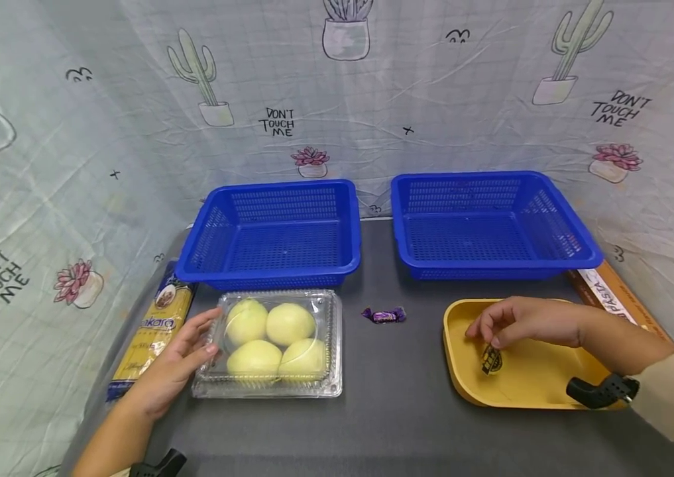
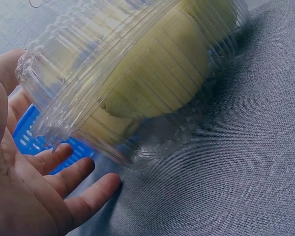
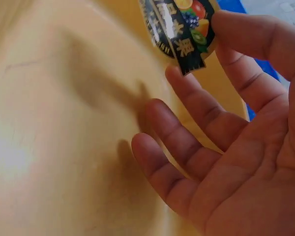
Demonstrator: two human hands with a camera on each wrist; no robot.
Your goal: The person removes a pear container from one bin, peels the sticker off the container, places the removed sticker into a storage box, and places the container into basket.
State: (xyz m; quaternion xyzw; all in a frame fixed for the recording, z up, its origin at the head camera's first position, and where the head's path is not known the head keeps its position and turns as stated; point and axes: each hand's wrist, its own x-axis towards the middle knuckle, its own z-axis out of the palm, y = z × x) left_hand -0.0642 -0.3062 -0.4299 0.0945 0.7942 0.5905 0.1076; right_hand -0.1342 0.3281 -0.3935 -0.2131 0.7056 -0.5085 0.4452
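Observation:
A small black fruit sticker [image 3: 179, 32], printed with fruit pictures and characters, is pinched by the thumb and a finger of my right hand [image 1: 518, 321]. It hangs over the yellow tray [image 1: 462, 381]. My left hand [image 1: 178, 361] touches the left side of a clear plastic clamshell box [image 1: 337, 344], its fingers loosely spread. Inside the lidded box lie several pale yellow-green round fruits [image 1: 290, 324]. In the left wrist view, the left thumb is at the box's edge while the other fingers [image 2: 96, 194] extend below it.
Two blue baskets [image 1: 285, 275] [image 1: 492, 268] stand at the back. A purple wrapped candy [image 1: 384, 315] lies between box and tray. At the left is a yellow pasta packet [image 1: 158, 324]; a pasta box [image 1: 617, 298] lies at the right, partly under a basket.

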